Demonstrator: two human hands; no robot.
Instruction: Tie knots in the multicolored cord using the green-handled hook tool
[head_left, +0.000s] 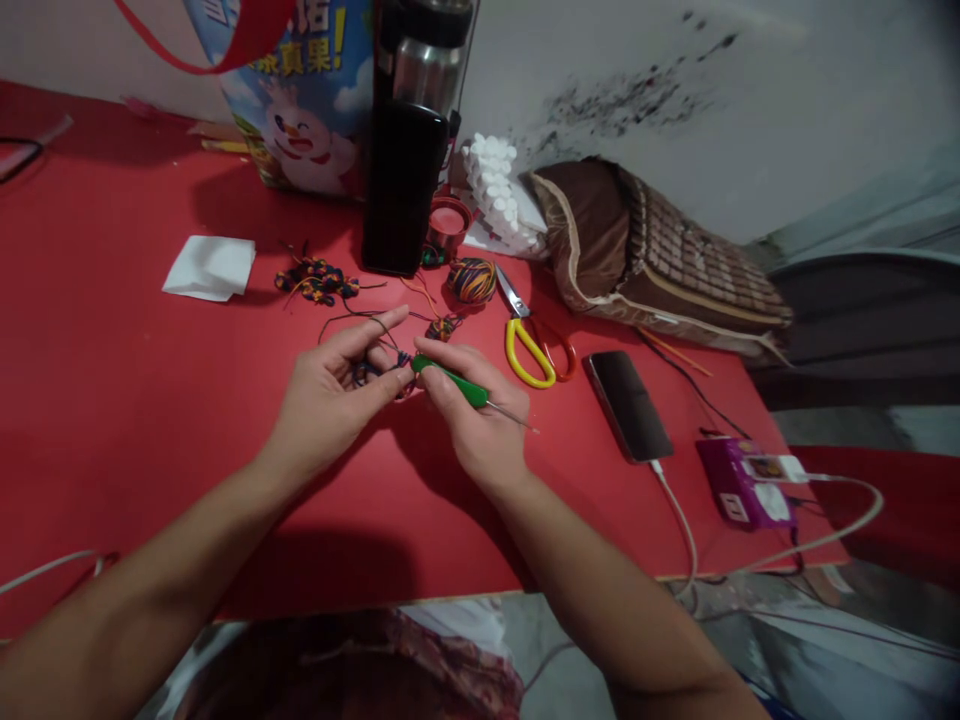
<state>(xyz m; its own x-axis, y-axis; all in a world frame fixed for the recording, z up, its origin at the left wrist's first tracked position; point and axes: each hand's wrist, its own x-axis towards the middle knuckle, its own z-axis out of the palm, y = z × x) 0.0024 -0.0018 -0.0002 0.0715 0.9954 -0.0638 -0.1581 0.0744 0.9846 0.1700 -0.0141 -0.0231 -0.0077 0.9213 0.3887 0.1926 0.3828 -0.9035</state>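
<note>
Left hand (330, 392) is pinching yarn (403, 357), probably steadying it; right hand (484, 425) is gripping the green tool (463, 384), seemingly for control.

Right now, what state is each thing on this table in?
Green-handled tool: gripped by right hand
Yarn piece: held in left hand
Yarn ball: wound
Knotted yarn: set down
Scissors: lying flat
Flat phone: screen dark, cable plugged in
Standing phone: upright, screen dark
Flask: upright, lid on
</note>
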